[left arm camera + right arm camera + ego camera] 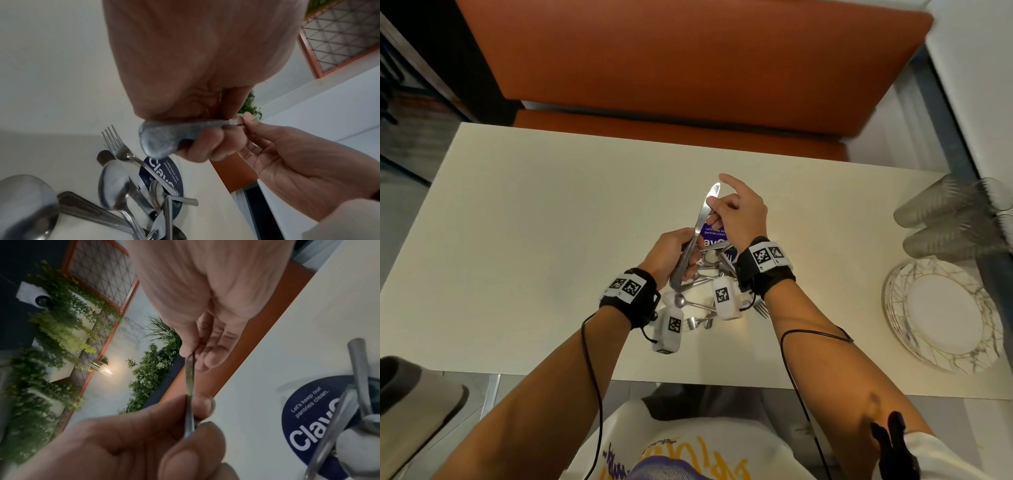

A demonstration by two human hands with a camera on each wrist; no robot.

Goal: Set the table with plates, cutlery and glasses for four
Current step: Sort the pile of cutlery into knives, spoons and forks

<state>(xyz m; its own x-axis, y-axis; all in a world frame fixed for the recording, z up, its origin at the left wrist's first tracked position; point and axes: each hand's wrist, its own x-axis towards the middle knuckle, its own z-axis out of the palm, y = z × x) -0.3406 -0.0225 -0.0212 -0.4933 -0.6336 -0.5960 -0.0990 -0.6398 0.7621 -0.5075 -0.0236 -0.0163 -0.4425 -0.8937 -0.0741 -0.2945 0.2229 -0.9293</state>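
Note:
Over the cream table (534,222) I hold one table knife (702,222) with both hands, its tip pointing away from me. My left hand (685,255) grips the handle (164,138). My right hand (714,209) pinches the blade (189,382) between thumb and fingers, the index finger raised. Under the hands lies a loose pile of cutlery (698,305) with spoons, forks and knives (123,186). A stack of white, gold-patterned plates (941,318) sits at the table's right end. Clear glasses (945,219) lie on their sides behind it.
A round dark blue sticker (308,410) is on the table beneath the cutlery. An orange bench (671,68) runs along the far side. A grey seat (410,394) is at my near left.

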